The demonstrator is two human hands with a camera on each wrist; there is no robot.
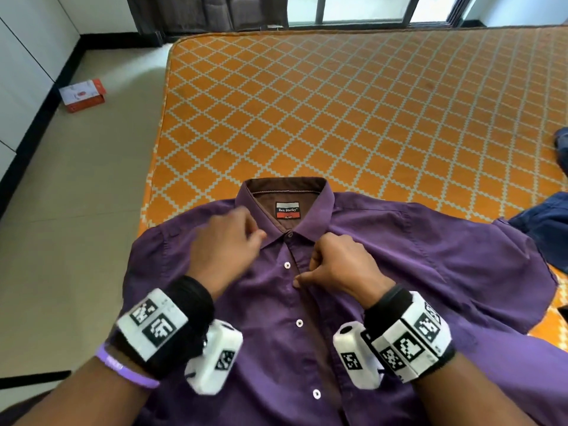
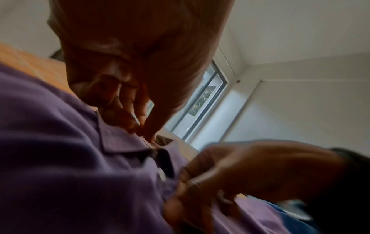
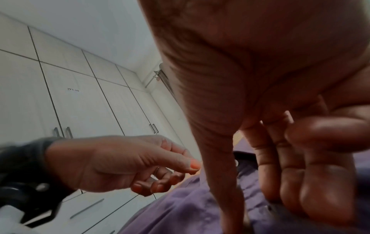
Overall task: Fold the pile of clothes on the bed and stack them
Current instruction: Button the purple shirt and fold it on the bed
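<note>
A purple button-up shirt (image 1: 399, 256) lies front up on the orange patterned bed (image 1: 338, 103), collar away from me, its placket partly open below the collar. My left hand (image 1: 259, 236) hovers by the left collar point, blurred; the right wrist view shows this left hand (image 3: 180, 172) with fingers loosely curled and nothing in them. My right hand (image 1: 302, 276) pinches the right placket edge between thumb and curled fingers, just below the second button. In the left wrist view the right hand (image 2: 184, 186) grips the purple shirt (image 2: 50, 142).
Dark blue garments (image 1: 547, 222) lie at the bed's right edge. A red and white box (image 1: 82, 95) sits on the floor left of the bed, beside white wardrobe doors (image 1: 18, 56). A window (image 1: 362, 7) is beyond the bed's far end.
</note>
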